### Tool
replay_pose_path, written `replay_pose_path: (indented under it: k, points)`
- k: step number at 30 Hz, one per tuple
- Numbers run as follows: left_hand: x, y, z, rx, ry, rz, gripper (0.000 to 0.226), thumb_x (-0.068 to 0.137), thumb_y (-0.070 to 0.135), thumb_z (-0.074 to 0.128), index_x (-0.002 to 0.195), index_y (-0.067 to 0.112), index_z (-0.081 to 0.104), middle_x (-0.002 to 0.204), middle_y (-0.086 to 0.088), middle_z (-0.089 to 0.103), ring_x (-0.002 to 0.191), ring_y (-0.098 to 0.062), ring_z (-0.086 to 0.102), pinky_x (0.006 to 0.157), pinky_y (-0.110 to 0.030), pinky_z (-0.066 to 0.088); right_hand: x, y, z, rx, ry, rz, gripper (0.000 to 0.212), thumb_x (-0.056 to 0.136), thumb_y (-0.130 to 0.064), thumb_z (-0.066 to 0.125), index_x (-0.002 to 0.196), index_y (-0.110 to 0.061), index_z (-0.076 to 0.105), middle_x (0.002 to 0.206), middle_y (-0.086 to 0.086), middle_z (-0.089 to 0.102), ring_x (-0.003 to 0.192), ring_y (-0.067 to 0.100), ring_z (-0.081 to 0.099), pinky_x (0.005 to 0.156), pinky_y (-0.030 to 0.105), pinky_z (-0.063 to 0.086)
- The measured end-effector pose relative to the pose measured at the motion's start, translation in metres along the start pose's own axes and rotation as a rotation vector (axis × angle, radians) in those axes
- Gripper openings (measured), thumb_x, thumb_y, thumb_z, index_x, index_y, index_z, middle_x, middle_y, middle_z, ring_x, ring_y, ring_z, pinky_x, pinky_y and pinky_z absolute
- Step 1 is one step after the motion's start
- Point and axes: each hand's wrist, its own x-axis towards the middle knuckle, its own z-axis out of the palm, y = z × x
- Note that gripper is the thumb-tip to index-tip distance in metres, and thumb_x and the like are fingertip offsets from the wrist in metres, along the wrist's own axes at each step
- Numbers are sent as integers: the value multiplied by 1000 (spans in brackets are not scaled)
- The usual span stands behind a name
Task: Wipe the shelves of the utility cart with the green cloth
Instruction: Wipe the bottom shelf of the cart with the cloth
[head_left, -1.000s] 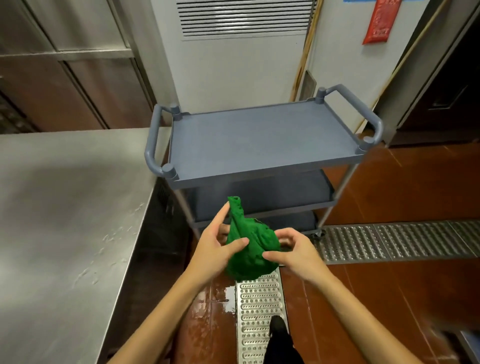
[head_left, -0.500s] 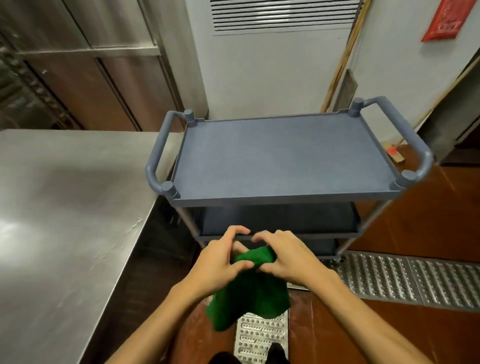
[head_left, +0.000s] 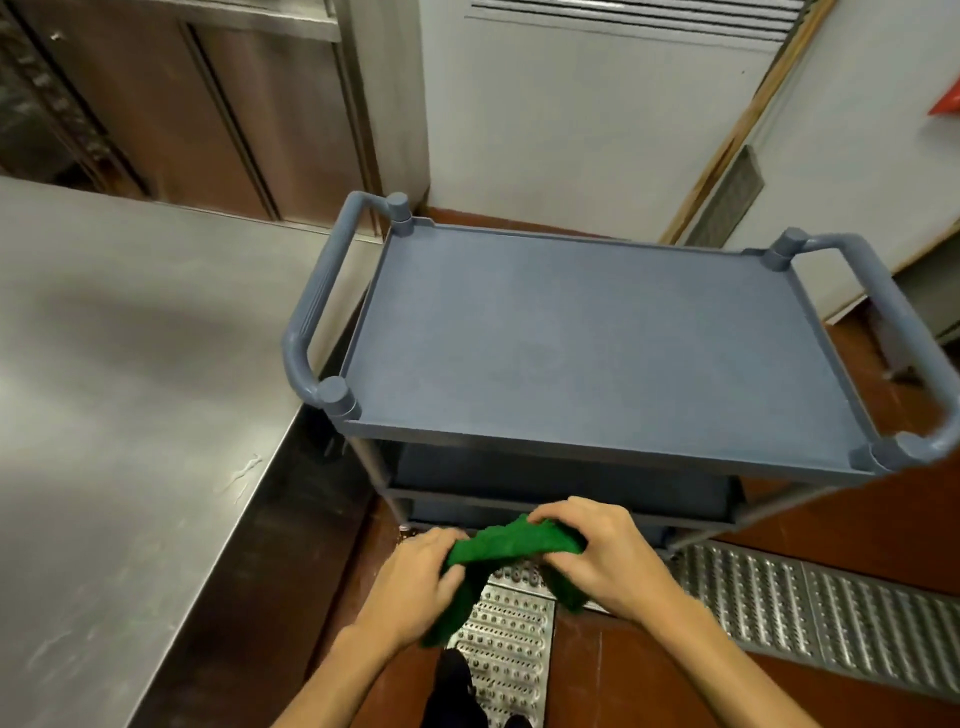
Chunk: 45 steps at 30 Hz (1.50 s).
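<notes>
One green cloth (head_left: 511, 540), hanging loose a moment ago, is now bunched into a band, held in front of the utility cart (head_left: 587, 343) and touching no shelf. The left hand (head_left: 415, 582) and right hand (head_left: 597, 556) each clamp one end; by my judgement wiping has not begun.

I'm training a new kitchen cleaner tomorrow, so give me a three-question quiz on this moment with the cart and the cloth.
1. Which hands hold the green cloth? A) left only B) right only C) both
2. True or false: the cloth lies on the top shelf of the cart.
3. Fill in: left of the cart in the picture stands a steel ______.

Key
1. C: the left hand and the right hand both grip it.
2. False: it is held on the near side of the cart, and nothing lies on the top shelf.
3. counter
</notes>
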Motion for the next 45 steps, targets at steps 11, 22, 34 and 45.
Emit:
replay_pose_path:
  k: [11, 22, 34, 45]
  points:
    - [41, -94, 112, -131, -252, 3, 41, 87, 41, 58, 125, 29, 47, 109, 23, 36, 106, 0, 40, 92, -17, 34, 40, 99, 108, 77, -98, 153, 47, 85, -9, 60, 100, -51, 45, 101, -27, 60, 95, -5, 59, 82, 12, 42]
    - [114, -284, 334, -64, 115, 17, 46, 80, 26, 53, 126, 29, 51, 126, 12, 56, 126, -9, 47, 107, -29, 40, 93, 286, 300, 87, -38, -82, 45, 80, -8, 67, 114, -36, 62, 106, -22, 66, 98, -6, 64, 85, 8, 45]
    - [222, -409, 427, -32, 423, 174, 30, 98, 58, 38, 114, 33, 45, 94, 20, 53, 83, 4, 57, 74, -9, 38, 187, 428, 431, 588, 266, 182, 20, 83, -18, 73, 83, -37, 77, 90, -15, 76, 88, 3, 70, 82, 15, 52]
    - [271, -410, 408, -281, 38, 105, 27, 73, 43, 62, 92, 25, 66, 82, 1, 71, 77, -16, 70, 69, -40, 57, 230, 481, 413, 803, -88, 398, 19, 71, -15, 62, 73, -4, 78, 91, 21, 75, 75, 27, 74, 60, 31, 61]
